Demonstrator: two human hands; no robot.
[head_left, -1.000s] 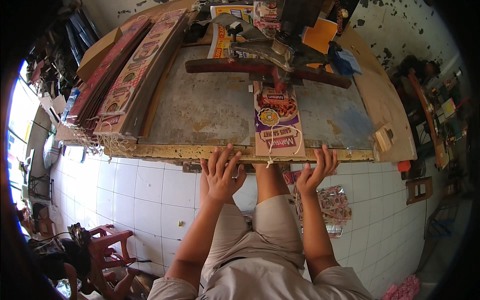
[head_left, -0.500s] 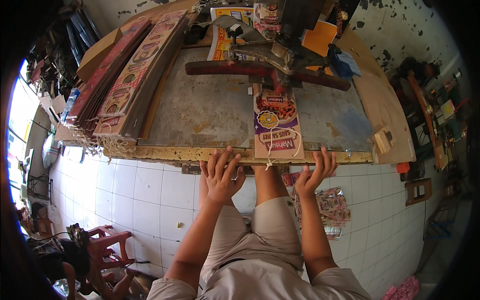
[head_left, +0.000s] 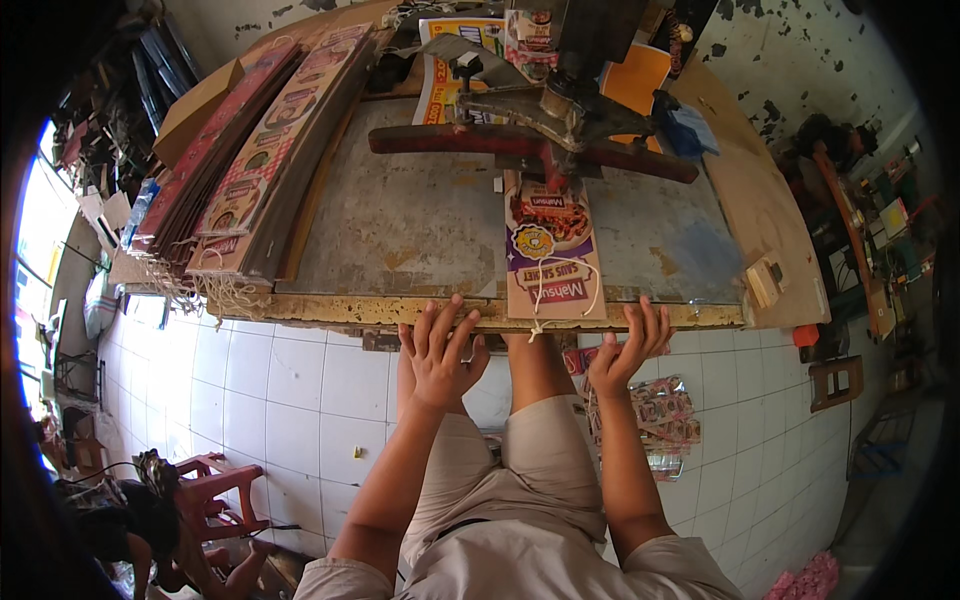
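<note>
My left hand [head_left: 438, 355] rests its fingertips on the worn yellow front edge [head_left: 340, 310] of the worktable, fingers spread. Farther right, my right hand [head_left: 630, 355] touches the same edge, its fingers stretched out and holding nothing. Between the two lies a long printed cardboard strip [head_left: 548, 275], brown, purple and white with a food picture. A white string loop [head_left: 598, 290] lies on its near end, with a knot hanging at the table edge. The strip's far end passes under a metal press with a red crossbar [head_left: 450, 139].
Stacks of similar printed strips [head_left: 285, 130] with string ends lie on the table's left. A small wooden block [head_left: 765, 282] sits at the right corner. More printed packs [head_left: 655, 415] lie on the tiled floor. A red stool [head_left: 215, 490] and another person [head_left: 130, 520] are at lower left.
Almost nothing differs. Both my hands stay on the table edge, and the strip lies where it was beneath the press.
</note>
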